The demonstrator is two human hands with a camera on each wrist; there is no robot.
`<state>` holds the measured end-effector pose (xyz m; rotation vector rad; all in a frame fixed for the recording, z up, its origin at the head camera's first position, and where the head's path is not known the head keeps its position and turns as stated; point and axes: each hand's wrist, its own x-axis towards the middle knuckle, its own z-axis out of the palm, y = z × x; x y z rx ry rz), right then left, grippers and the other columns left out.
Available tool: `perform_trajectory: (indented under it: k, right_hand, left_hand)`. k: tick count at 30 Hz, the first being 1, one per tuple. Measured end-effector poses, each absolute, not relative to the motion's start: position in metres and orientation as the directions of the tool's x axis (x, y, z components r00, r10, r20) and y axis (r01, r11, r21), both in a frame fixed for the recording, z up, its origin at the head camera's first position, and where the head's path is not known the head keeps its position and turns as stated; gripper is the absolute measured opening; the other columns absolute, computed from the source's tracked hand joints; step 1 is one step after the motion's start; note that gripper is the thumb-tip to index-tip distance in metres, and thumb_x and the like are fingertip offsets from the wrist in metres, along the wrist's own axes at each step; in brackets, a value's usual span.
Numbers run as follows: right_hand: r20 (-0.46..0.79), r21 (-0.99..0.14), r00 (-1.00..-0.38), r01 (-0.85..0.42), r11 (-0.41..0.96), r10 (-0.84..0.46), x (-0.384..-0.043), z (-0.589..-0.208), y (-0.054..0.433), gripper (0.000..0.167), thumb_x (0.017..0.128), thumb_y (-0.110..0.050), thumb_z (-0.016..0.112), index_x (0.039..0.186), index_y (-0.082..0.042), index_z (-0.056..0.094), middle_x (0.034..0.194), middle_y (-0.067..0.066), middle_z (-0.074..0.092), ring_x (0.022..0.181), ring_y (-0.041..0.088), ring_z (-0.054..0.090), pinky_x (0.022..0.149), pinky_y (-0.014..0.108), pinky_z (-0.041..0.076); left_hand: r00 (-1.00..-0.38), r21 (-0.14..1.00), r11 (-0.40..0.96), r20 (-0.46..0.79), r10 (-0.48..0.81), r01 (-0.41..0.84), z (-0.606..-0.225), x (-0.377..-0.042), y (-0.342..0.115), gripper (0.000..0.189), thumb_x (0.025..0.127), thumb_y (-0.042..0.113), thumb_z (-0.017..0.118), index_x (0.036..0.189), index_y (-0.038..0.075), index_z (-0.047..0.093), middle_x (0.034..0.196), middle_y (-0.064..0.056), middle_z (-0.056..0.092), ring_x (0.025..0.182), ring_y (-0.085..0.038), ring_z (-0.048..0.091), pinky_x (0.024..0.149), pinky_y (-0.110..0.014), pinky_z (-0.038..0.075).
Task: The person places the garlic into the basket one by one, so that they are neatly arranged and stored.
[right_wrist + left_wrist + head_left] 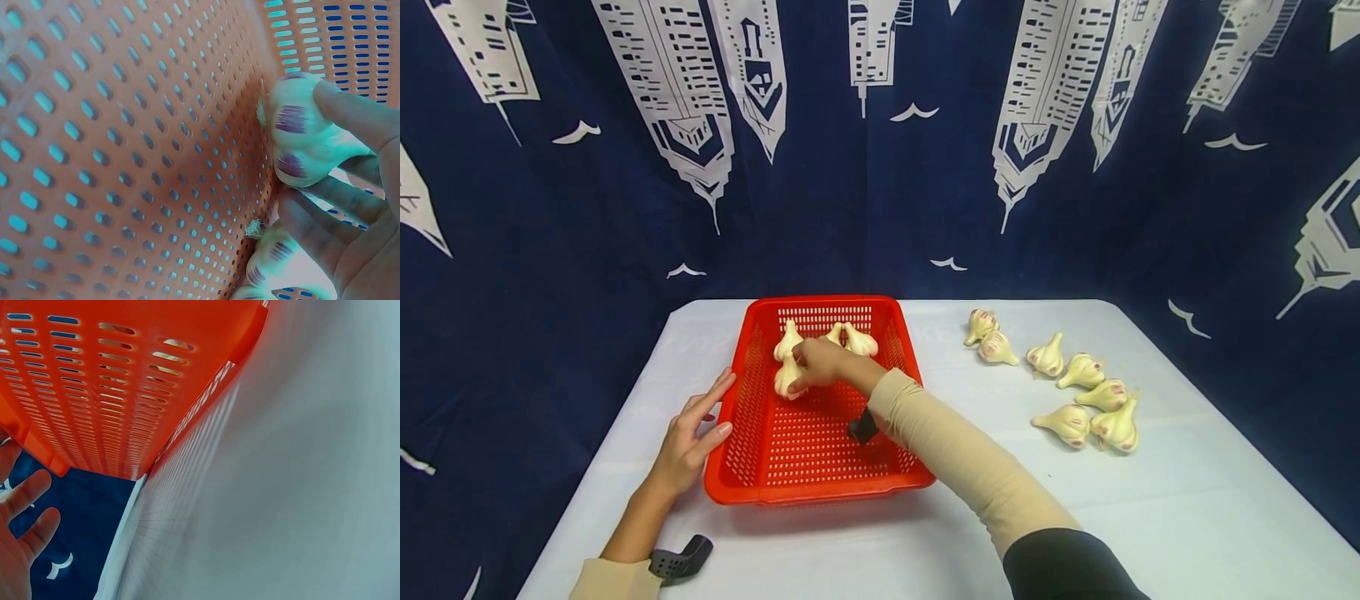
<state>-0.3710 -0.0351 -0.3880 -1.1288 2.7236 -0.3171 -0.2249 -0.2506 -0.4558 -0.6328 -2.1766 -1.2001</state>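
In the head view, my right hand (827, 362) reaches into a red slotted plastic basket (820, 493). Its thumb and fingers pinch a garlic bulb (787, 379) near the basket's left side. The right wrist view shows that bulb (294, 134), white with purple streaks, close over the basket floor (144, 181). Other garlic bulbs (861, 342) lie inside toward the back, partly covered by the hand. My left hand (685, 442) is at the basket's left rim, fingers extended and fingertips right at the edge. Seen from the left wrist, its fingers (39, 534) are spread beside the slotted wall.
Several more garlic bulbs (1070, 426) lie loosely grouped on the white table (1180, 500) right of the basket. Behind the table hangs a dark blue cloth (865, 208) with white building prints. A black wrist device (681, 558) is on the left wrist.
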Motion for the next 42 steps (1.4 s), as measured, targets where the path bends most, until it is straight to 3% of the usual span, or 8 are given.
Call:
perform_trajectory:
  k: [3, 11, 15, 19, 29, 32, 36, 42]
  right_hand:
    - [-0.062, -0.267, -0.722, -0.653, 0.709, -0.689, -0.371, -0.386, -0.033, 0.052, 0.083, -0.039, 0.079, 0.123, -0.007, 0.066, 0.118, 0.005, 0.070, 0.111, 0.022, 0.062, 0.112, 0.054, 0.024]
    - [-0.044, -0.361, -0.740, -0.614, 0.702, -0.671, -0.372, -0.377, -0.028, 0.057, 0.082, -0.032, 0.081, 0.126, 0.000, 0.063, 0.107, 0.008, 0.072, 0.101, 0.017, 0.063, 0.087, 0.026, 0.046]
    - [-0.046, -0.342, -0.730, -0.630, 0.697, -0.682, -0.373, -0.374, -0.026, 0.039, 0.082, -0.032, 0.081, 0.099, 0.000, 0.069, 0.070, -0.003, 0.059, 0.070, 0.009, 0.049, 0.067, 0.022, 0.037]
    - [-0.035, -0.332, -0.719, -0.646, 0.687, -0.694, -0.374, -0.371, -0.022, 0.035, 0.081, -0.030, 0.082, 0.073, -0.005, 0.058, 0.056, -0.006, 0.038, 0.059, 0.009, 0.035, 0.062, 0.025, 0.030]
    - [0.000, -0.393, -0.722, -0.636, 0.664, -0.692, -0.369, -0.354, -0.012, 0.024, 0.085, -0.024, 0.078, 0.084, -0.002, 0.069, 0.052, 0.000, 0.052, 0.047, 0.005, 0.040, 0.051, 0.022, 0.026]
    - [0.021, -0.401, -0.742, -0.620, 0.674, -0.670, -0.366, -0.347, -0.008, 0.030, 0.086, -0.025, 0.077, 0.102, 0.000, 0.073, 0.077, 0.007, 0.071, 0.068, 0.011, 0.061, 0.066, 0.021, 0.044]
    - [0.048, -0.442, -0.769, -0.589, 0.677, -0.638, -0.361, -0.338, 0.001, 0.054, 0.085, -0.027, 0.077, 0.127, 0.004, 0.063, 0.118, 0.017, 0.069, 0.109, 0.026, 0.064, 0.095, 0.035, 0.049]
    - [0.093, -0.505, -0.782, -0.570, 0.648, -0.616, -0.357, -0.328, 0.020, 0.060, 0.086, -0.027, 0.077, 0.133, 0.005, 0.058, 0.124, 0.019, 0.066, 0.109, 0.025, 0.066, 0.098, 0.035, 0.047]
  left_hand:
    - [-0.726, 0.593, 0.487, 0.674, 0.134, 0.641, -0.455, -0.226, -0.250, 0.062, 0.082, 0.007, 0.055, 0.144, 0.004, 0.051, 0.150, -0.014, 0.045, 0.104, -0.008, 0.050, 0.078, -0.023, 0.040]
    - [-0.714, 0.585, 0.478, 0.685, 0.140, 0.655, -0.453, -0.230, -0.248, 0.062, 0.081, 0.006, 0.055, 0.143, 0.003, 0.051, 0.149, -0.015, 0.045, 0.104, -0.008, 0.050, 0.078, -0.021, 0.038]
    - [-0.717, 0.586, 0.481, 0.682, 0.142, 0.652, -0.453, -0.230, -0.248, 0.062, 0.081, 0.007, 0.055, 0.144, 0.004, 0.051, 0.150, -0.014, 0.045, 0.104, -0.007, 0.049, 0.078, -0.021, 0.038]
    - [-0.722, 0.591, 0.481, 0.678, 0.140, 0.648, -0.452, -0.229, -0.249, 0.063, 0.082, 0.006, 0.055, 0.144, 0.005, 0.051, 0.150, -0.013, 0.045, 0.105, -0.007, 0.049, 0.078, -0.021, 0.038]
    - [-0.717, 0.591, 0.473, 0.684, 0.135, 0.654, -0.453, -0.226, -0.250, 0.062, 0.081, 0.005, 0.055, 0.143, 0.002, 0.051, 0.148, -0.016, 0.046, 0.105, -0.006, 0.050, 0.079, -0.019, 0.038]
    - [-0.718, 0.595, 0.469, 0.683, 0.133, 0.653, -0.454, -0.226, -0.250, 0.062, 0.081, 0.005, 0.055, 0.142, 0.002, 0.052, 0.148, -0.016, 0.046, 0.105, -0.006, 0.050, 0.079, -0.019, 0.038]
    - [-0.718, 0.596, 0.467, 0.684, 0.133, 0.653, -0.455, -0.226, -0.250, 0.062, 0.081, 0.005, 0.055, 0.142, 0.002, 0.052, 0.148, -0.016, 0.046, 0.104, -0.006, 0.050, 0.079, -0.019, 0.038]
    - [-0.715, 0.596, 0.462, 0.687, 0.132, 0.657, -0.457, -0.227, -0.249, 0.062, 0.080, 0.005, 0.055, 0.142, 0.002, 0.052, 0.148, -0.016, 0.046, 0.104, -0.006, 0.049, 0.079, -0.019, 0.038]
